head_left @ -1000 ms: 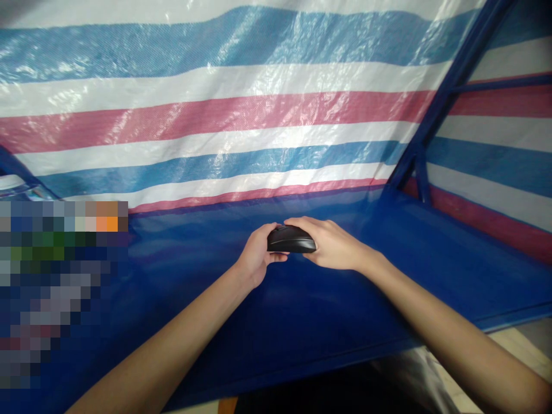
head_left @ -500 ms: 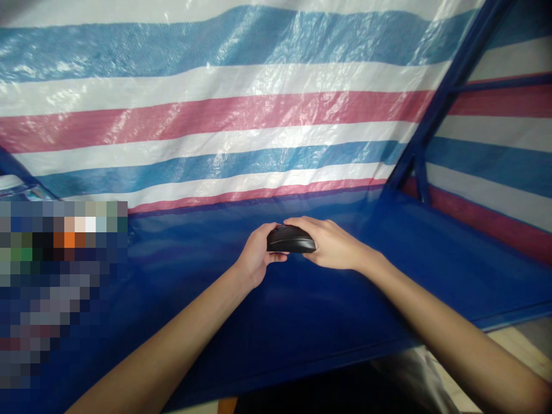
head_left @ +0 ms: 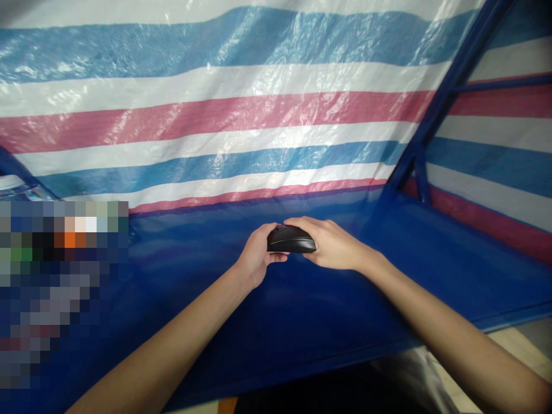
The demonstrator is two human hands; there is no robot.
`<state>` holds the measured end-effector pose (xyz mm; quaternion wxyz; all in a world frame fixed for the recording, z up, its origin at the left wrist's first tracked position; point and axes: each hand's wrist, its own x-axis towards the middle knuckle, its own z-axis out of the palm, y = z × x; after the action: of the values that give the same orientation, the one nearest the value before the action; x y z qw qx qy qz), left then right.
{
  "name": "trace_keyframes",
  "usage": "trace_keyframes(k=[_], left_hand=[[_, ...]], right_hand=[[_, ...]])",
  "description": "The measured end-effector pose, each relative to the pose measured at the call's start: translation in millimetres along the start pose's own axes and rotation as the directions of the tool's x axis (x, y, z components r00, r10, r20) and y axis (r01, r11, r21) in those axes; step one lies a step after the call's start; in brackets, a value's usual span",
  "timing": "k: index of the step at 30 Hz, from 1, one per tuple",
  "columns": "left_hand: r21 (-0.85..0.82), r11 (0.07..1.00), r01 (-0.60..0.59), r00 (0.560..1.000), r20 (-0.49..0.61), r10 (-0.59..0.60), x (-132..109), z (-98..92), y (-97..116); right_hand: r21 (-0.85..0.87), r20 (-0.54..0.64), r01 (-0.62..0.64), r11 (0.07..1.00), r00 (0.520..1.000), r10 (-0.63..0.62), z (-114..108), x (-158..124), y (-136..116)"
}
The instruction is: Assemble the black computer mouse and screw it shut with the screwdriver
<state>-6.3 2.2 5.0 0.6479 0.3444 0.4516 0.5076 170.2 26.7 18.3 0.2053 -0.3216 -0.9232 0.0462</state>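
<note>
A black, rounded, smooth plastic object shaped like a computer mouse (head_left: 291, 239) is held roughly level between two bare hands in the middle of the scene; whether its underside is touching anything cannot be told. Its left end is gripped by the left hand (head_left: 255, 254), with digits seen above and below it, and its right end is grasped by the right hand (head_left: 336, 244), by which its upper far side is also partly covered. Almost nothing has been changed over the last second: hands and object are kept in the same place and at the same angle, so a steady two-handed hold is judged to be in progress rather than a regrip. Only the colours in the blocky, pixelated patch (head_left: 56, 287) at the left have been altered since the earliest picture, and what is masked by it cannot be made out. Beneath the hands, a shiny dark-blue sheet-covered tabletop (head_left: 328, 316) is spread, by which sideways room seems to be given, more of it to the right than toward the patch. On the far side, movement is bounded by a glossy white, blue and red striped plastic tarpaulin (head_left: 259, 109), and at the far right by a slanted dark-blue bar (head_left: 444, 98). The near edge of the tabletop is crossed by both forearms, with pale flooring (head_left: 517, 348) seen beyond it at the near right.
</note>
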Motion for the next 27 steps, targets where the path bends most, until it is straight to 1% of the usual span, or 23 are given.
trace_keyframes(k=[27], left_hand=[[0.0, 1.0, 0.015, 1.0, -0.006, -0.015, 1.6, -0.5, -1.7]], right_hand=[[-0.002, 0.011, -0.004, 1.0, 1.0, 0.004, 0.7, 0.3, -0.8]])
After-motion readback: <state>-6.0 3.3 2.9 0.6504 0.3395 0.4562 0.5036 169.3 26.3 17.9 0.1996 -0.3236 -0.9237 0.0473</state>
